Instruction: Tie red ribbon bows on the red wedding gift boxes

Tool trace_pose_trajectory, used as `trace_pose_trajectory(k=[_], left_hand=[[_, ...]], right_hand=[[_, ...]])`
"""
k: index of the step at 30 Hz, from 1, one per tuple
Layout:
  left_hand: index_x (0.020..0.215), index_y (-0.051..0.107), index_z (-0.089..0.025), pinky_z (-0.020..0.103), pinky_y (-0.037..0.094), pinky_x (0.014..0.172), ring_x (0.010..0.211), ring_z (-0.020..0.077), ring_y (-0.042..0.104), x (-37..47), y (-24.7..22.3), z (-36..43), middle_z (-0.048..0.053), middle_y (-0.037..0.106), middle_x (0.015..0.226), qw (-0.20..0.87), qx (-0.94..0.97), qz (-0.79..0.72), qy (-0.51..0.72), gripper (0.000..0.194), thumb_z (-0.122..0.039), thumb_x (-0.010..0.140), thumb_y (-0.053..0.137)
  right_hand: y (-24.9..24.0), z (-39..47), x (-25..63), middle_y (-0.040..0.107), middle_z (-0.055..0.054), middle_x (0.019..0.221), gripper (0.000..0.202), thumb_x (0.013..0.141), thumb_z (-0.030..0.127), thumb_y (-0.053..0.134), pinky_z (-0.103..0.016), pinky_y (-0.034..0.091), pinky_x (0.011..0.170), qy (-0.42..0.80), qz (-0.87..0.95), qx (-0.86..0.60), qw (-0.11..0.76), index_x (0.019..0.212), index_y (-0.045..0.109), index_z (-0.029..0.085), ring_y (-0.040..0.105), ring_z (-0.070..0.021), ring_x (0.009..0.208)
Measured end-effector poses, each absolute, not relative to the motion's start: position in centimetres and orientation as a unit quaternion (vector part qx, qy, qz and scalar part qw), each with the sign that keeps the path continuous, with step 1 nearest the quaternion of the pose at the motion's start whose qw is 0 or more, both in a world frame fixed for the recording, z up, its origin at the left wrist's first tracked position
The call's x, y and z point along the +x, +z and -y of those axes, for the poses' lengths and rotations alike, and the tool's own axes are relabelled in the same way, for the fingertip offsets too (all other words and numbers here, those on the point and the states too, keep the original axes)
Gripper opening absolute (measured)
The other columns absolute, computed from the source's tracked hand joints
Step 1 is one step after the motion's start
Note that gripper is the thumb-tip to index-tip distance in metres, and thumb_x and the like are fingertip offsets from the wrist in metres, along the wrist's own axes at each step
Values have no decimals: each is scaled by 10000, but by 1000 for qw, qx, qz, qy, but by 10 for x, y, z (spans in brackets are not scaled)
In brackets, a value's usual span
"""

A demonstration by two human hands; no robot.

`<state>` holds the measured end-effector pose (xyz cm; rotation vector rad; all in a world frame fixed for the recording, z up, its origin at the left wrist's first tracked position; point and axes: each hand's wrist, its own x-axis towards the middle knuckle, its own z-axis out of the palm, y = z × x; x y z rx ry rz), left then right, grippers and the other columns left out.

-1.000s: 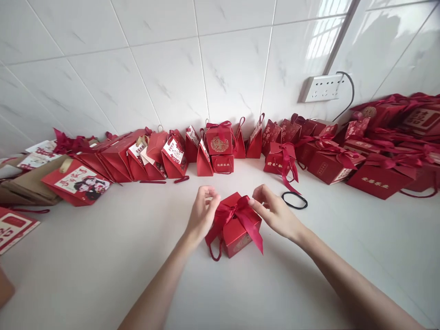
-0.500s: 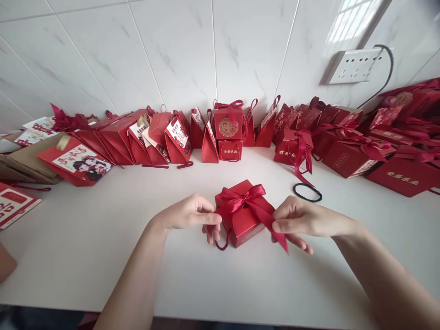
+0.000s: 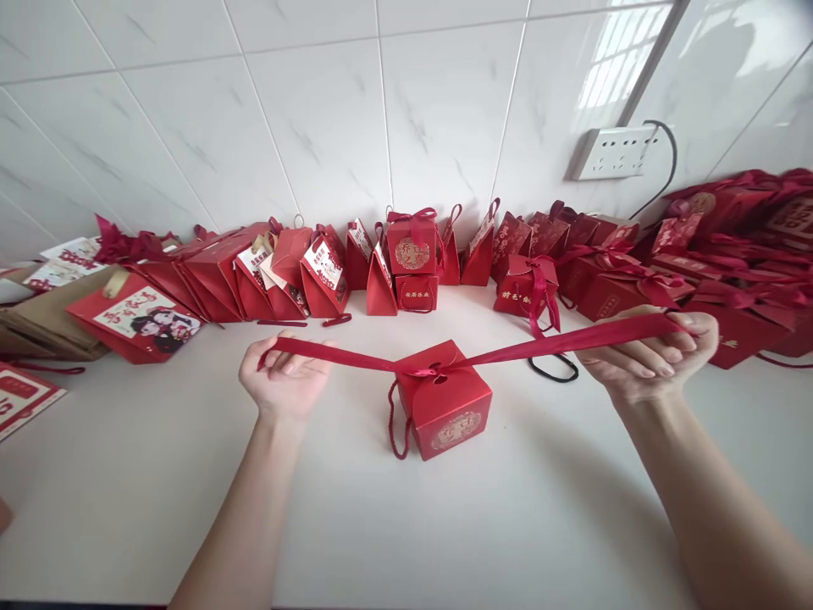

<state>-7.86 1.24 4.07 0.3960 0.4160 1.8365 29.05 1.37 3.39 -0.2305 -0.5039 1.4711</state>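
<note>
White tiles [image 3: 318,127] back a pale bench [image 3: 158,474], along whose far side runs a row of red boxes [image 3: 327,284]. At far left a printed box [image 3: 136,313] lies slanted, its picture face up, well apart from the work.

Next comes the left hand [image 3: 283,373], fingers curled and gripping one end of the ribbon [image 3: 527,343], which stretches from it down to the box [image 3: 454,402]. That box sits on the bench between both hands, touched by neither, with a twisted cord [image 3: 392,424] looping down its left side. The ribbon meets at a small knot [image 3: 435,371] on the lid, by a dark cut-out.

Beyond it, the right hand [image 3: 657,356] is closed around the other end, held farther out and slightly higher. A black loop [image 3: 555,377] lies near it on the bench, below the ribbon. Farther right are a socket [image 3: 613,154] on the wall and a heaped pile of boxes [image 3: 730,229].

The step seems to be drawing both ends apart. Done well, the pull would be even and low, so that the light-looking box neither lifts nor twists; the ribbon is best kept flat, and the cord clear of the knot.
</note>
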Motion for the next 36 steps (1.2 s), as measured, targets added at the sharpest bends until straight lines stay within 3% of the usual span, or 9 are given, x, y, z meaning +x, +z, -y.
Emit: trace_pose_trajectory(k=[4,8,10,12,14,17,25,29,36], left_hand=[[484,179,-192,253,399,507,346,63,241,-80,39,-22,-79,152,410,520,129,-248,807,346,-296,710,420],[514,399,-180,231,385,552,509,100,428,-76,33,-29,-31,394,531,363,266,-414,791,269,-363,685,496],[586,524,-170,236,406,630,649,130,504,-69,29,-26,6,529,658,333,446,-466,687,237,-378,695,557],[664,588,-163,259,413,696,741,163,534,-60,27,-19,33,592,748,380,612,-485,496,331,-473,767,536],[680,569,-160,272,396,689,731,172,531,-52,27,-12,28,582,732,446,684,-483,315,444,-564,827,457],[635,470,-163,259,339,623,645,142,470,-46,30,-5,-8,491,652,484,691,-490,219,519,-640,833,417],[864,603,-156,273,406,710,817,188,561,-47,38,-4,35,606,870,549,653,-496,165,467,-613,777,564],[844,633,-155,291,431,764,879,215,589,-47,39,-5,48,641,901,552,654,-489,168,453,-599,763,592],[808,549,-165,287,434,704,790,180,571,-48,34,-5,31,596,835,521,660,-504,198,429,-582,739,621]], right_hand=[[32,-20,300,169,104,281,377,704,228,616,-107,106,253,625,284,-62,724,388,419,170,-5,15,248],[37,-27,291,151,79,423,370,792,354,551,-156,199,321,567,372,-235,696,498,398,190,131,-35,331],[37,-27,275,250,57,473,358,795,463,533,-177,242,330,553,440,-346,617,567,450,200,261,-66,375],[36,-23,255,409,13,558,384,770,552,563,-193,338,351,545,537,-420,488,642,510,194,415,-106,479],[33,-18,238,513,-36,691,410,758,572,600,-216,442,420,534,626,-452,344,690,549,171,504,-142,628],[29,-11,223,509,-40,749,471,782,611,560,-229,490,474,541,679,-440,230,693,554,149,508,-142,687],[26,-9,223,428,29,630,427,770,525,635,-221,427,504,610,641,-398,241,633,459,162,445,-81,547],[21,-10,224,461,25,622,380,791,449,652,-210,369,536,650,623,-353,255,649,458,155,439,-74,561],[20,-10,229,393,53,530,395,793,460,655,-201,246,444,673,607,-332,262,627,465,156,329,-52,459]])
